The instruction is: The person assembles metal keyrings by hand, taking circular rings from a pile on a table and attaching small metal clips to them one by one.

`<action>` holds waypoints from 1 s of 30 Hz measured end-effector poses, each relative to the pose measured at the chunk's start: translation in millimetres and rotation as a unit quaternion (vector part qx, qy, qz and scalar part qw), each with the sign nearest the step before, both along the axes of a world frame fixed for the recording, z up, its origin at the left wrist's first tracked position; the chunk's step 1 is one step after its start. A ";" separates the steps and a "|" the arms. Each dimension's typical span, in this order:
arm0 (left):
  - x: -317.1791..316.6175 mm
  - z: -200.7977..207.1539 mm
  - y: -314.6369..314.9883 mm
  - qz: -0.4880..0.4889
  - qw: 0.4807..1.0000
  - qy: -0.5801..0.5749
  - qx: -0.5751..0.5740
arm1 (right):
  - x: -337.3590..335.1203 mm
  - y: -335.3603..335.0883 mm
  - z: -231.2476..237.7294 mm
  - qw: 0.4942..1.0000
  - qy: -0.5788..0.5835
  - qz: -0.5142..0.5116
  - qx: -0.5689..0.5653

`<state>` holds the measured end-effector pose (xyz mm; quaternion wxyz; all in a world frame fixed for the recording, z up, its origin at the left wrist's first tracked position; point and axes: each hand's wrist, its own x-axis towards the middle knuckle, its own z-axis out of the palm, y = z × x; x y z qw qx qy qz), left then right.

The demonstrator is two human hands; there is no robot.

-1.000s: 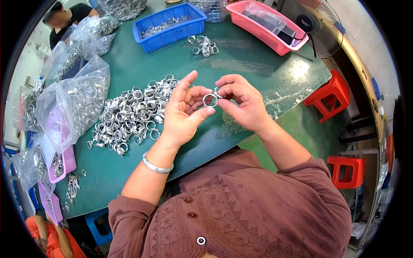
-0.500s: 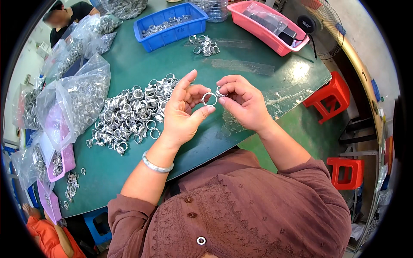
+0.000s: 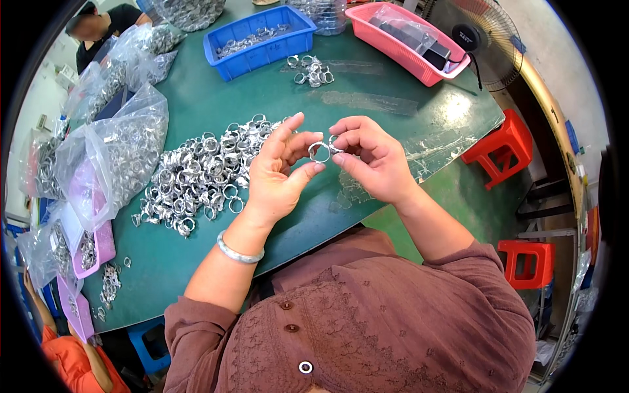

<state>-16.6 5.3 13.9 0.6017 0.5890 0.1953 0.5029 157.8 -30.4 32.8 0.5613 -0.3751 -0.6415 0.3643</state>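
Observation:
Between my two hands, above the green table [image 3: 367, 78], is a silver-coloured metal ring [image 3: 320, 162]. My left hand [image 3: 278, 171] pinches its band with thumb and fingertips, and a pale bangle [image 3: 238, 251] circles that wrist. My right hand [image 3: 377, 160] is closed at the ring's right side, thumb and fingers around a small metal part there. Whether this part belongs to the same ring or to a second one, I cannot tell. Left of my hands lies a large heap of similar rings [image 3: 196, 171].
A smaller ring cluster [image 3: 316, 73] lies beyond my hands, near a blue tray [image 3: 259, 60] with more rings. A pink basket [image 3: 406, 56] holds dark items. Plastic bags of rings [image 3: 121, 144] line the left side. Two other people are at the left; red stools [image 3: 504, 149] stand right.
The ring and my right fingers have shifted slightly, and the metal part at its right side sits a little lower. At lower left, the orange-clad person's arm has moved up.

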 end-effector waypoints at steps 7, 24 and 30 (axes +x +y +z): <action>0.1 -3.2 -0.6 0.014 0.997 0.024 0.077 | -4.2 -0.3 -0.4 0.997 -0.030 -0.049 0.048; 3.8 -6.3 2.1 0.028 0.994 0.029 0.102 | -8.8 -0.1 3.8 0.999 0.031 -0.019 -0.027; 0.7 -6.7 2.8 0.076 0.981 0.080 0.159 | -6.4 1.7 3.1 0.993 0.059 0.018 -0.104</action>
